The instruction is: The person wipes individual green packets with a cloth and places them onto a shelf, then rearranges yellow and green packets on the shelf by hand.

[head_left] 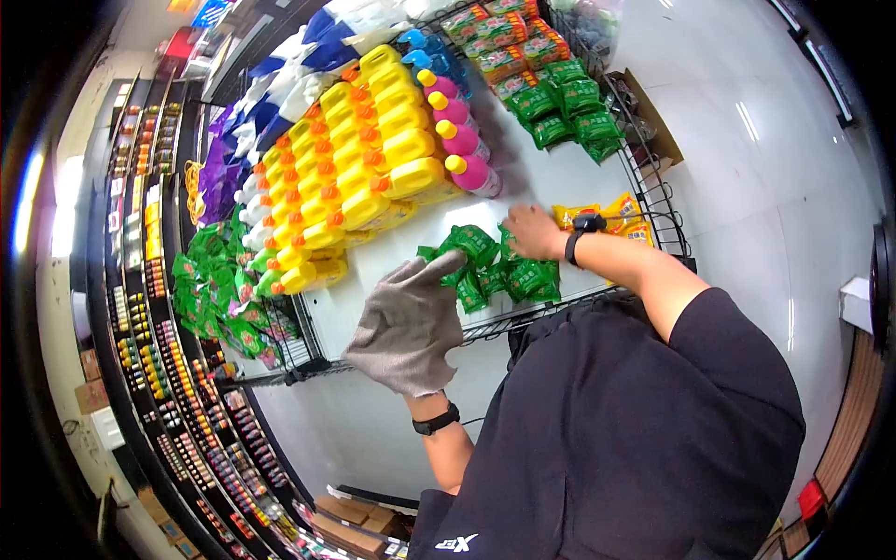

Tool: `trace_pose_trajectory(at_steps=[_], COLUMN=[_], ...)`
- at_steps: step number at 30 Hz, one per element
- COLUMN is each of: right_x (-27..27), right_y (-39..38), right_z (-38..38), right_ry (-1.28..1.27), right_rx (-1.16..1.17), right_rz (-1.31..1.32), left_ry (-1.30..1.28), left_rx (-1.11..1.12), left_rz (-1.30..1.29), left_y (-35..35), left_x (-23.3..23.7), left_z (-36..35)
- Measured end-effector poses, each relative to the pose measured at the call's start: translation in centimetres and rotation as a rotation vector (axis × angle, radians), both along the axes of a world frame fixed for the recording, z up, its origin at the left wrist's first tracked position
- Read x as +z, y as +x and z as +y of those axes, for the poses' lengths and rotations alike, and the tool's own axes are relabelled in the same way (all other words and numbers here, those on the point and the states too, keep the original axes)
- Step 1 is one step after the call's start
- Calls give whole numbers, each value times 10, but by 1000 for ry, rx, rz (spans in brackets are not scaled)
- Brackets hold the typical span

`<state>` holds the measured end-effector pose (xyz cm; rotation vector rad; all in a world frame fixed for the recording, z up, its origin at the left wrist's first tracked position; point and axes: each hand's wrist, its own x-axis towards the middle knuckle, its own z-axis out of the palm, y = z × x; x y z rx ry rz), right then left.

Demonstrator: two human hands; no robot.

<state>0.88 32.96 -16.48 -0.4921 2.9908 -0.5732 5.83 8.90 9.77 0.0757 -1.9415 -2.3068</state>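
Note:
A grey-brown cloth [406,327] hangs over my left hand [434,275], covering most of it; one finger reaches toward several green packets [481,271] on the white shelf surface [383,252]. My right hand [534,232] rests at the upper right edge of those packets, its fingers bent down against them. Just right of that hand lie yellow packets [627,217], partly behind my wrist. Pink bottles with yellow caps [474,175] stand beyond my hands, beside rows of yellow bottles [411,145].
More green packets [567,107] and orange-red packets [504,42] lie at the far right of the shelf. A black wire rim [658,201] borders it. Green bags [210,289] hang at the left. Racks of small jars [182,383] stand further left. A cardboard box [653,121] sits beyond the right rim.

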Motion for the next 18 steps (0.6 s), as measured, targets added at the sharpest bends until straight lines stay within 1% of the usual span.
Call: trace_pose_trajectory(at_steps=[1,2,3,4,5,6,8,9,11,13,14,15,17,18], right_x=[-3,8,20,16,-12,11,23,27,38,20,26,31,22,36], right_y=[-18,-31,-50,-69,-86,-99,-132,-147,-169,-188,-199,-196,-192,-181], right_z=[13,31,51,71,92,109,136,142,149,157,161,160,157,151], right_ry=[38,16,1,97,171,162,271,299,341,298,312,313,318,283], right_rx=[-111,-220,-300,-365,-392,-400,-376,-421,-456,-433,-382,-419,-399,-413], right_rz=[-38,-51,-120,-85,102,-13,109,245,265,274,19,-50,101,119], left_ry=[6,9,16,28,36,45,55,59,68,86,99,113,136,140], left_rx=[4,0,1,-4,-1,-4,-9,-17,-46,-74,-89,-104,-142,-164], left_rz=[-4,-9,-12,-15,-19,-30,-37,-48,-81,-116,-133,-150,-193,-213], left_y=[-1,-3,-5,-7,-8,-8,-10,-10,-9,-9,-7,-6,-4,-2], left_x=[0,-2,-2,-4,-3,-5,-3,-3,-6,-10,-11,-14,-19,-21], left_z=[0,1,2,3,3,4,4,5,10,17,21,25,32,35])
